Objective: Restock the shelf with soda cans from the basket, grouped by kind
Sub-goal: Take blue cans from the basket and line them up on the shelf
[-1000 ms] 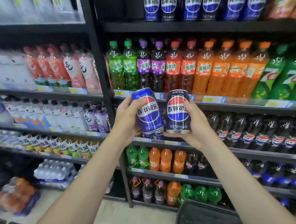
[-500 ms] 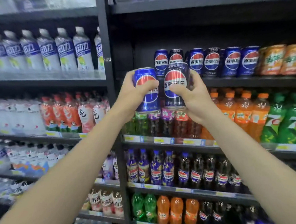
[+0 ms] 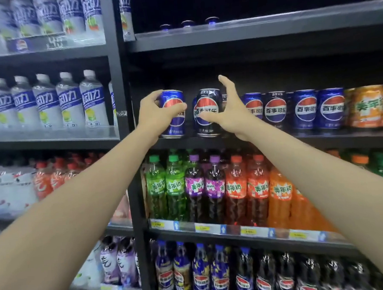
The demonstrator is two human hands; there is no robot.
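On the can shelf, at its left end: blue can stood upright on the ledge, left hand wrapped round its left side, thumb across the label, grip clenched on it. Just beside, to the right, black can stood on the same ledge, label facing out. Right hand spread wide at that can's right flank, fingers straight and raised, thumb reaching across the lower label; grip released, or very nearly, with no curl round the can. Probably let go to leave the can standing square. Whether the thumb touched the label: cannot tell.

Further right, a row of cans in blue and black, mixed one after another, then orange cans at the far end. Placed here, most likely, to keep cola with cola; blue and black not sorted apart in that row, so grouping by kind looked only roughly met. Blue can held perhaps for a last push back or a turn of the label outward.

Below, bottles in green, purple, red and orange. To the left, white bottles on another rack. Basket out of view; count of cans left unknown.
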